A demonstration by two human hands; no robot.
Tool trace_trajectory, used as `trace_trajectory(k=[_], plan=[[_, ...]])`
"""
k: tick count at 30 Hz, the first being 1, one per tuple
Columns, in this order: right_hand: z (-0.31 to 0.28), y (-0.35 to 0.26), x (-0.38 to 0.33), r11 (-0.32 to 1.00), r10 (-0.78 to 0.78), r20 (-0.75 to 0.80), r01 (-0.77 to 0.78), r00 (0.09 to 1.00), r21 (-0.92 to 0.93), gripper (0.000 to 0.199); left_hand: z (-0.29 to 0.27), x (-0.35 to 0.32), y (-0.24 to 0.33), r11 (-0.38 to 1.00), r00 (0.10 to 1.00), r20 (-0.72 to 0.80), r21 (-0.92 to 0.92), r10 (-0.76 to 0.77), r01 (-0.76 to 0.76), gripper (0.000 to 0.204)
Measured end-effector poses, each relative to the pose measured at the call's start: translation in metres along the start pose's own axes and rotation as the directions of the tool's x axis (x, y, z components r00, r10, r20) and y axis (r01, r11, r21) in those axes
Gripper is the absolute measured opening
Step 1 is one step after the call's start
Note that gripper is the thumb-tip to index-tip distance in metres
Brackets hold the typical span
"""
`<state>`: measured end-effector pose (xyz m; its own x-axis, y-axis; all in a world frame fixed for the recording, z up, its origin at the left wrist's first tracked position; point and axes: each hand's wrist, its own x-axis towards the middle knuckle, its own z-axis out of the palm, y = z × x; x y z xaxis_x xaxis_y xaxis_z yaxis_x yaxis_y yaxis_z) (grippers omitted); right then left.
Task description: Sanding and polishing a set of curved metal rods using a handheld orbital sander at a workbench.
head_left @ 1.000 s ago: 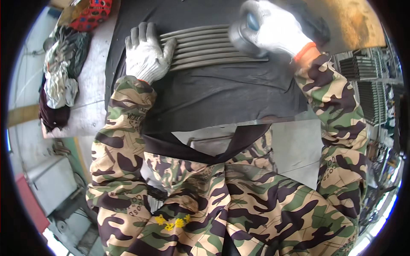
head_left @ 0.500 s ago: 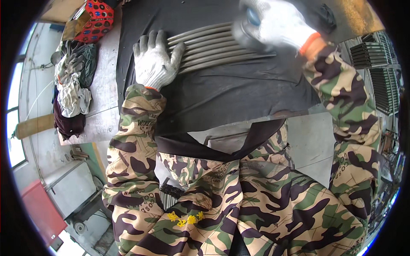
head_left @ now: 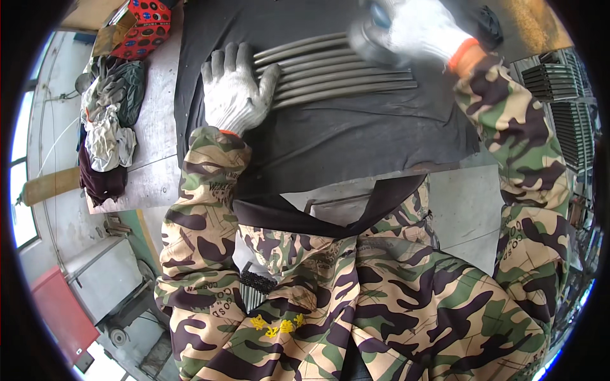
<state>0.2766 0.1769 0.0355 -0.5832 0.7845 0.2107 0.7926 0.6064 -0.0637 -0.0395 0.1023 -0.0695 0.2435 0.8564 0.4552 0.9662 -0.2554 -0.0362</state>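
Observation:
Several slim grey metal rods (head_left: 337, 75) lie side by side on a dark cloth (head_left: 330, 143), running left to right. My left hand (head_left: 235, 92), in a white glove with grey fingers, rests flat over their left ends with fingers spread. Toward the right part of the rods, my gloved right hand (head_left: 424, 30) grips a round palm sander (head_left: 367, 43) with a blue top. Motion smears the sander, and it covers the far right portion of some rods. The fingers around it are partly hidden.
At the left of the metal table (head_left: 152, 127) sits a heap of rags and gloves (head_left: 105, 133). Behind it stands a red patterned box (head_left: 145, 26). Stacked dark bars (head_left: 559, 82) sit on the right. A brown dusty patch (head_left: 534, 25) lies at the far right.
The sander and my right hand have shifted only slightly, still over the right part of the rods. My left hand stays on the left ends. The whole view has shifted a little.

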Motion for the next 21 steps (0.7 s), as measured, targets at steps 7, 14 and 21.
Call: trace_trajectory(k=[7, 14, 21], plan=[[0.007, -0.008, -0.009, 0.996, -0.078, -0.060, 0.080, 0.995, 0.033, 0.033, 0.002, 0.005, -0.006, 0.996, 0.999, 0.048, -0.091, -0.004, 0.008, 0.056], [0.007, -0.024, -0.011, 0.988, -0.139, -0.084, 0.144, 0.987, 0.057, 0.031, -0.001, 0.003, -0.005, 0.987, 0.993, 0.094, -0.149, 0.078, -0.063, 0.058], [0.024, -0.028, -0.003, 1.000, -0.007, 0.116, 0.007, 0.993, 0.001, 0.036, 0.004, 0.014, -0.003, 0.992, 0.998, 0.070, -0.123, -0.003, 0.011, 0.057]])
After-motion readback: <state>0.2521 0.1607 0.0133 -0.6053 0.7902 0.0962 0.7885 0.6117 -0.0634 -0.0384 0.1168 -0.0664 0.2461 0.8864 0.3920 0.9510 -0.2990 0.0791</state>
